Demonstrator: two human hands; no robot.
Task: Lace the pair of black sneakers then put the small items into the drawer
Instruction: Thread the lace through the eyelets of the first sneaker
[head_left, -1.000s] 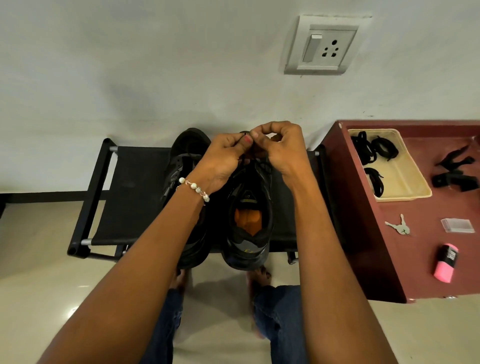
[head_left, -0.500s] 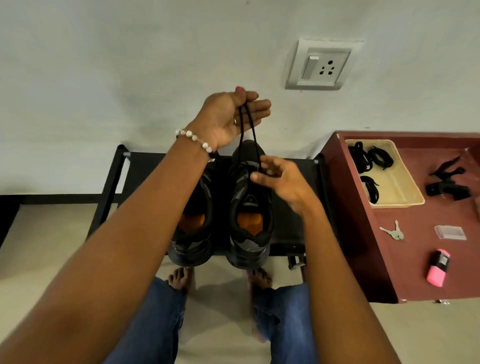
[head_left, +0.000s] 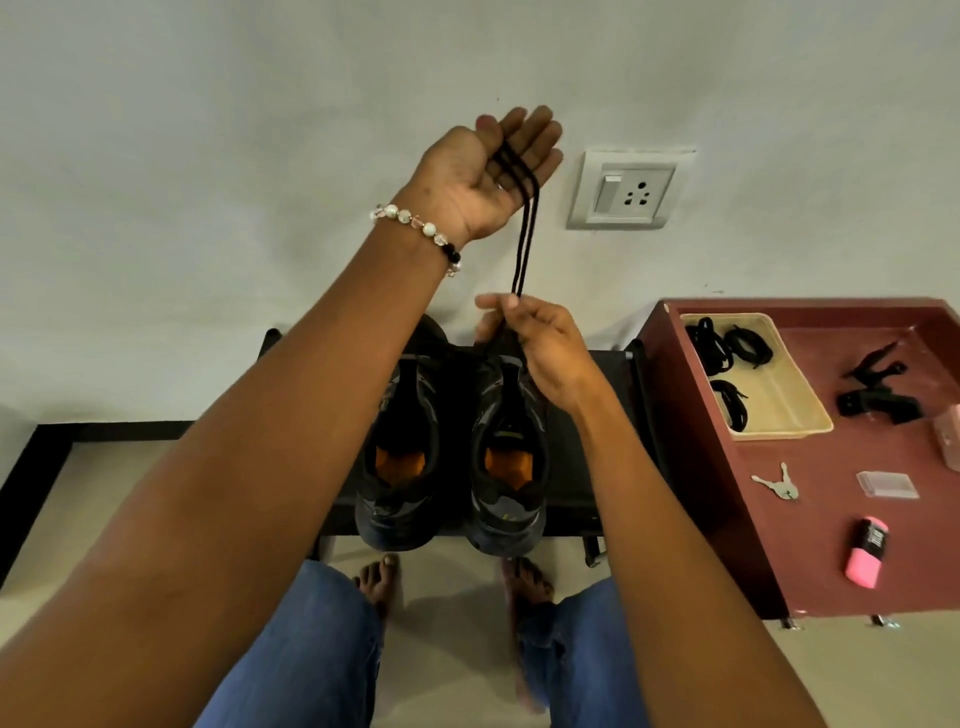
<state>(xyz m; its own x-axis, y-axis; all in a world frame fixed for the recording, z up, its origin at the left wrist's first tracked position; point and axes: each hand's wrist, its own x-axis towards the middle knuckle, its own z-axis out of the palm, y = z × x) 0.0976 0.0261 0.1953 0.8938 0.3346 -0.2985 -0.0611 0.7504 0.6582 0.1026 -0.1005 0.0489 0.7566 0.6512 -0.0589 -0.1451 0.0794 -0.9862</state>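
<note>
Two black sneakers with orange insoles stand side by side on a low black rack (head_left: 587, 441), the left sneaker (head_left: 400, 467) and the right sneaker (head_left: 509, 467). A black lace (head_left: 524, 244) rises taut from the right sneaker's far end. My left hand (head_left: 488, 176) is raised against the wall, palm toward me, and holds the lace strands across its palm. My right hand (head_left: 545, 348) pinches the same lace lower down, just above the shoe. On the red-brown cabinet top (head_left: 810, 545) lie keys (head_left: 776, 483), a pink item (head_left: 867, 553) and a clear plastic piece (head_left: 885, 485).
A beige tray (head_left: 789, 410) at the cabinet's back holds coiled black laces (head_left: 727, 343). Black clips (head_left: 878, 395) lie to its right. A wall socket (head_left: 623, 189) is beside my raised hand. My knees and bare feet are below the rack.
Both hands were together at the right sneaker's far end. My left hand has since risen high, drawing the lace up, and my right hand has slid along it just above the shoe.
</note>
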